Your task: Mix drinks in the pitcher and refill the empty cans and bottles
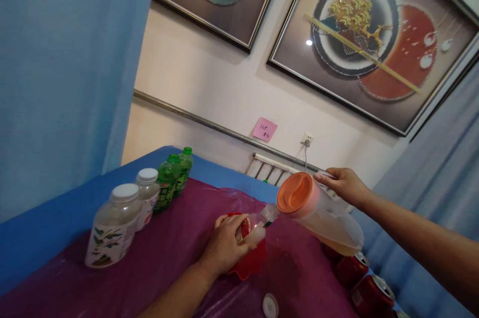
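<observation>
My right hand grips the handle of a clear pitcher with an orange lid. The pitcher is tipped to the left, with pale brownish liquid lying along its lower side. My left hand is wrapped round a clear bottle with a red label, tilted so that its mouth points up toward the lid. The bottle's mouth is close to the lid's edge; whether they touch I cannot tell. Beneath the bottle is a red container with a wavy rim, partly hidden by my left hand. No stream of liquid is visible.
Two white-capped jars and two green bottles stand on the left of the purple sheet. Several dark red cans line the right edge. A loose white cap lies in front. Blue curtains hang at both sides.
</observation>
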{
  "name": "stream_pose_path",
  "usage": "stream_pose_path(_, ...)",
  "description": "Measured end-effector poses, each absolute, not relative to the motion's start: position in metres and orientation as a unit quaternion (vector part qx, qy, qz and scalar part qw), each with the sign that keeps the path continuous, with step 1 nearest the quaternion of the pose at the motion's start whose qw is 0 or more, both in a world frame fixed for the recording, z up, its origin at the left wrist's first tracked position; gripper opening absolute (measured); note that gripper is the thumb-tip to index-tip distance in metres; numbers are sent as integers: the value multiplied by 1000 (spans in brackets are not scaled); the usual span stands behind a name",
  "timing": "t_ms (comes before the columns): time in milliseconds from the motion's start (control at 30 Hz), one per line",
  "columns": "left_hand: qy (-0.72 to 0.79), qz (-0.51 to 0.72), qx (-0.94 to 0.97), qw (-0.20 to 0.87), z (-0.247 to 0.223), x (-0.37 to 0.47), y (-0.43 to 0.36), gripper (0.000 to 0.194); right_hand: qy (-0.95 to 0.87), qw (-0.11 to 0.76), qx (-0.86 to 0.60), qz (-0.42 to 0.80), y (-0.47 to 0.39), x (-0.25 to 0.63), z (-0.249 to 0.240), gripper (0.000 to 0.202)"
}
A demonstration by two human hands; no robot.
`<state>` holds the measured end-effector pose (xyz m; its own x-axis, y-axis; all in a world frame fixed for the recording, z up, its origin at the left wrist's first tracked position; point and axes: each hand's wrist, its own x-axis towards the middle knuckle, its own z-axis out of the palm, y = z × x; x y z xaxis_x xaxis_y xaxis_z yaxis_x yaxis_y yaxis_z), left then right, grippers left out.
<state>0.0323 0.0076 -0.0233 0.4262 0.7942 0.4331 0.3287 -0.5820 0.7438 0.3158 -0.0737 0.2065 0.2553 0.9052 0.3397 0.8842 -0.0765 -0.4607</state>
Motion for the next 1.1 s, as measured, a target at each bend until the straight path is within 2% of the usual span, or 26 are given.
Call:
stream_pose_path(667,362,405,789,286,-24,33,6,63,-622,275,-733,-3,-76,316,210,63)
stream_pose_path(1100,353,403,792,293,-22,32,6,62,-607,312,-731,15,-79,311,209,63)
